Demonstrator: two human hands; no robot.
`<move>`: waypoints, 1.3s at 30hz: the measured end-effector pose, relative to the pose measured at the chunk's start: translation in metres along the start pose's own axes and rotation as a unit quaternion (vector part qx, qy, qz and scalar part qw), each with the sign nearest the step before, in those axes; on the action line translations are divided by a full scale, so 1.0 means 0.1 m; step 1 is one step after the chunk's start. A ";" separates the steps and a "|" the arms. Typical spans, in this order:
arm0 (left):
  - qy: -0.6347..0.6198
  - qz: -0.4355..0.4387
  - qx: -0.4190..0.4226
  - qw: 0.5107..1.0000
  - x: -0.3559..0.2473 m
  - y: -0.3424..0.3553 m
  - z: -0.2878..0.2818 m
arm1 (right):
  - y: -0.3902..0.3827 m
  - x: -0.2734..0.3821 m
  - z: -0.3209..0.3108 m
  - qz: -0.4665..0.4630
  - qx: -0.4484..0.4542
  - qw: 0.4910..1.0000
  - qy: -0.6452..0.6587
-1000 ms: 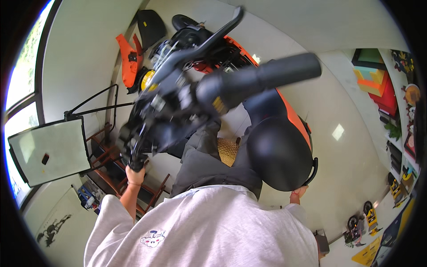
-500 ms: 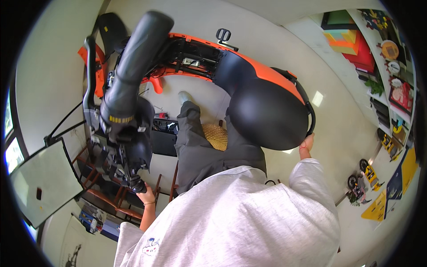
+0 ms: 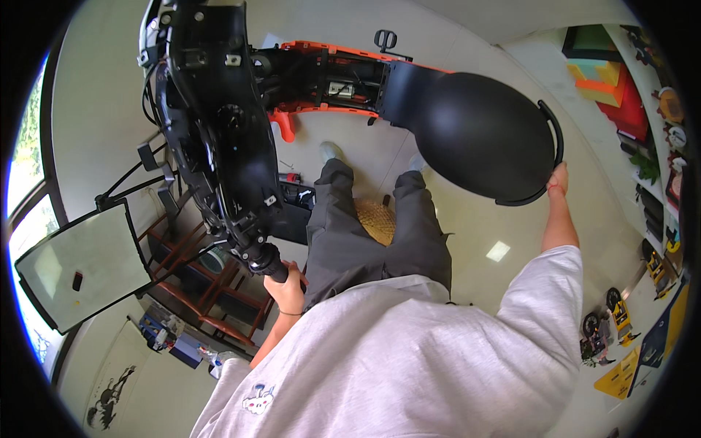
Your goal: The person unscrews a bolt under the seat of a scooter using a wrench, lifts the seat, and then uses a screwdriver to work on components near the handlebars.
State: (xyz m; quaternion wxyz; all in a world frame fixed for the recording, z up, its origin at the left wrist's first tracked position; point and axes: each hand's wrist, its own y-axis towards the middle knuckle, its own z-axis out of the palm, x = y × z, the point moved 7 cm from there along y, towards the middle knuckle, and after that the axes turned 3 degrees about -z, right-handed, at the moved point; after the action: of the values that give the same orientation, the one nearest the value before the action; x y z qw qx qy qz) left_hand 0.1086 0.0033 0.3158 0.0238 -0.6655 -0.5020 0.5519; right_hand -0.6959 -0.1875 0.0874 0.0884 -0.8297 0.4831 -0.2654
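Note:
A scooter with orange trim stands in front of me, its front end to my left. My left hand (image 3: 288, 290) is wrapped round the black handlebar grip (image 3: 270, 263) at the near end of the handlebar assembly (image 3: 219, 117). Bare brackets and cables show on that assembly. My right hand (image 3: 559, 180) is closed on the black grab rail (image 3: 557, 139) behind the rounded black seat (image 3: 485, 135); some of its fingers are hidden. Between handlebar and seat lies the opened scooter body (image 3: 321, 80), with inner parts exposed and orange panels along both sides.
A woven straw stool (image 3: 376, 221) stands between my legs. Near the handlebar are an open black toolbox (image 3: 294, 219) and wooden chairs (image 3: 212, 299). A whiteboard (image 3: 84, 266) stands left. Shelves (image 3: 650, 124) with coloured boxes and a yellow model motorcycle (image 3: 619, 310) line the right.
The handlebar has swung round, its far grip leaving view and its near grip coming toward my body. The seat and my right hand have moved right and farther from me.

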 end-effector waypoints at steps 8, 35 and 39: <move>0.026 -0.010 0.018 0.999 -0.49 0.05 0.42 | 0.46 0.14 0.08 0.009 0.038 0.998 0.040; -0.254 -0.010 0.009 0.967 -0.66 -0.11 2.09 | -0.10 0.82 0.02 0.009 0.024 0.999 0.029; -0.168 -0.058 0.086 0.980 -0.71 -0.09 1.85 | -0.12 0.58 -0.03 0.039 0.010 0.997 0.063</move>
State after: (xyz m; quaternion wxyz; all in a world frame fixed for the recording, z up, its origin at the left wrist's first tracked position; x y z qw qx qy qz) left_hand -0.0293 -0.1384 0.2991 0.0284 -0.5289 -0.4873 0.6943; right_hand -0.6660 -0.2303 0.1152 0.0768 -0.7907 0.5172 -0.3185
